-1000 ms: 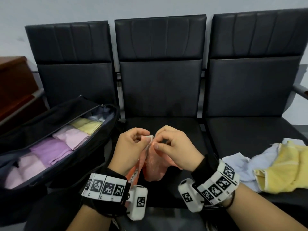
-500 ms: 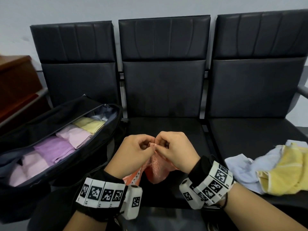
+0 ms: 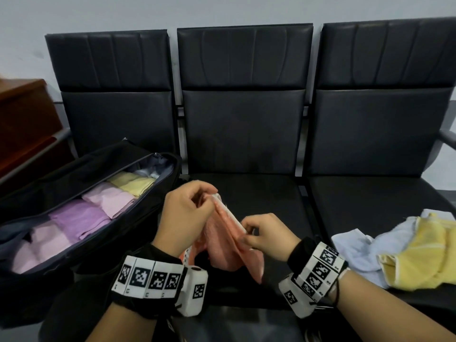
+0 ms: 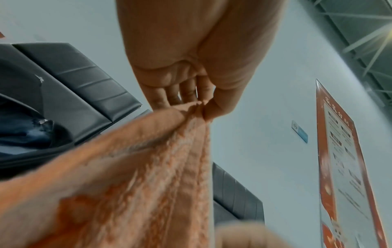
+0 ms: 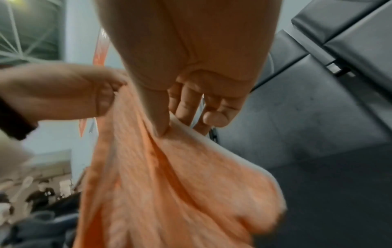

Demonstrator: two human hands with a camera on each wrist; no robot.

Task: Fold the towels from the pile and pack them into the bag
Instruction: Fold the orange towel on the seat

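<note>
An orange towel (image 3: pixel 228 245) hangs over the middle seat, held along its white hem by both hands. My left hand (image 3: pixel 187 213) pinches the upper corner of the hem; the left wrist view shows its fingers (image 4: pixel 182 97) bunched on the cloth (image 4: pixel 148 176). My right hand (image 3: pixel 265 236) pinches the hem lower and to the right, thumb and fingers (image 5: pixel 191 104) on the towel (image 5: pixel 169 184). The open black bag (image 3: pixel 81 248) lies on the left seat with several folded towels (image 3: pixel 81 218) in a row. The pile of loose towels (image 3: pixel 404 250), pale blue and yellow, lies on the right seat.
Three black padded seats (image 3: pixel 246 193) stand in a row against a pale wall. A brown wooden cabinet (image 3: pixel 24 119) is at the far left. An armrest (image 3: pixel 447 139) juts out at the far right. Bare seat surface shows behind the orange towel.
The two hands were together at one point of the towel. My right hand has slid down and to the right along the hem, and the edge is now stretched between the hands.
</note>
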